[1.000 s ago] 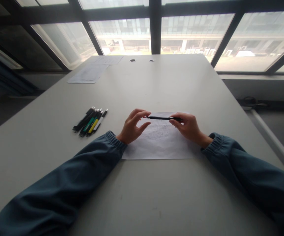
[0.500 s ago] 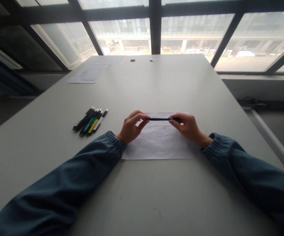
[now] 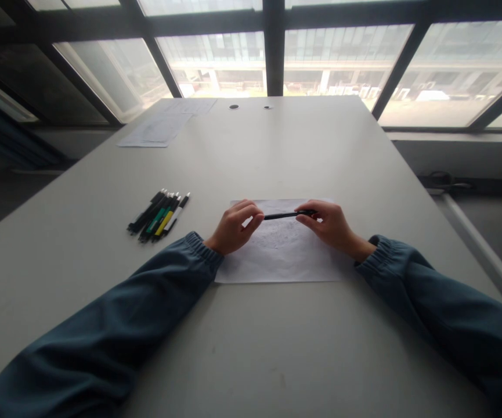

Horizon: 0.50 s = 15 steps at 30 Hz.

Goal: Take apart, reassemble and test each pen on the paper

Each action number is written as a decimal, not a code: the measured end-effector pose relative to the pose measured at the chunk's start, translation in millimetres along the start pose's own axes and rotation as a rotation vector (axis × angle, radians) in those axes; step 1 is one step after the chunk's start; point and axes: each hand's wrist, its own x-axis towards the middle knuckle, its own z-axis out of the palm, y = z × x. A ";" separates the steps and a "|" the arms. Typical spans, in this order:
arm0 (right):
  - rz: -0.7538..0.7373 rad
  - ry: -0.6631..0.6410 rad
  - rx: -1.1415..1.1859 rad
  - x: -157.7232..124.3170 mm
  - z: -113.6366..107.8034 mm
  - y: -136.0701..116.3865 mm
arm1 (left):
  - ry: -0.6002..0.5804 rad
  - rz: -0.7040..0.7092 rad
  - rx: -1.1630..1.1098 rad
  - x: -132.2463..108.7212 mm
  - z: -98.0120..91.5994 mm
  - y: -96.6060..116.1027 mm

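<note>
Single head-worn view, forward and down across the table (image 3: 277, 145), windows perhaps glare-washed beyond.

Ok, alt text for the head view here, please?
Both hands, left hand and right hand, hold a black pen by its ends above a sheet of paper on a grey table. More pens lie to the left.

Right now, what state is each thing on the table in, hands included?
Black pen: off the table, held at both ends, nearly level.
Left hand: pinching the pen's left end.
Right hand: gripping its right end.
Sheet of paper: flat, faintly marked.
Bundle of pens: lying together, untouched.
</note>
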 end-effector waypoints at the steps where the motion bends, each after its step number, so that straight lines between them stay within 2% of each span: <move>1: -0.007 -0.002 -0.006 0.1 -0.2 -0.3 | -0.009 0.004 -0.009 -0.4 0.0 -0.6; 10: -0.058 -0.001 -0.010 0.1 -1.0 -2.9 | -0.049 -0.002 -0.061 -2.0 -0.8 -2.7; 15: -0.062 0.045 -0.068 0.1 -1.0 -4.5 | 0.040 0.016 -0.023 -0.5 1.5 -2.9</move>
